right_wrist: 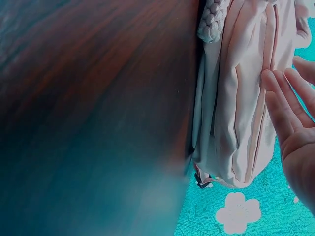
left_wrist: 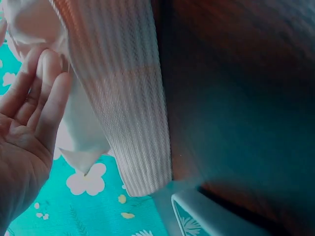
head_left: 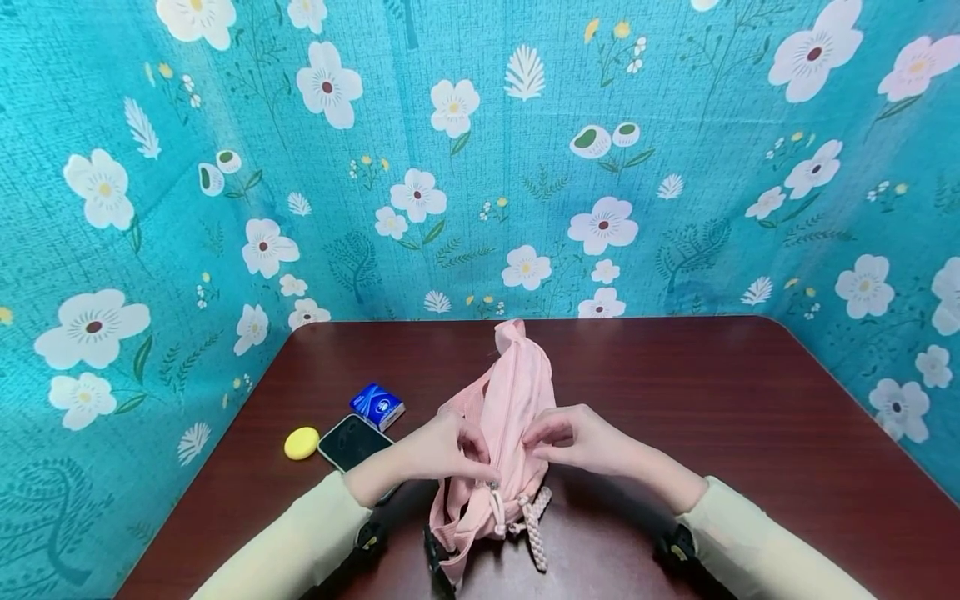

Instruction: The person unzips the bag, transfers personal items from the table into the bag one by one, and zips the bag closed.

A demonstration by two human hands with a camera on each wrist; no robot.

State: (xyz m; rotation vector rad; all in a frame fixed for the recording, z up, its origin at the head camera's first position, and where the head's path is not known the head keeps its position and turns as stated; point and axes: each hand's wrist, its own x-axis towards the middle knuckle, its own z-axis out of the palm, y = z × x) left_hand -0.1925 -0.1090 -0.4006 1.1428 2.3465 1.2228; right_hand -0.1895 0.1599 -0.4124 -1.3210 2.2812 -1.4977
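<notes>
A pink fabric bag (head_left: 517, 392) with a lengthwise zipper, webbing straps and a braided cord (head_left: 534, 529) lies on the table. My left hand (head_left: 450, 450) is at the near left part of the bag, its bent fingers holding the fabric beside the zipper pull (head_left: 492, 485). In the left wrist view a wide ribbed strap (left_wrist: 123, 98) hangs beside those fingers. On the other side my right hand (head_left: 581, 437) touches the bag near the zipper. The right wrist view shows its fingers (right_wrist: 280, 108) fairly straight against the fabric, with the thumb apart.
Left of the bag, a smartphone (head_left: 352, 442) lies dark-screened on the brown table (head_left: 675, 375). A blue tissue pack (head_left: 377, 406) is just behind it, and a round yellow object (head_left: 302, 443) is to its left. A black buckle (head_left: 437, 562) hangs at the bag's near end. Floral cloth (head_left: 480, 167) stands behind.
</notes>
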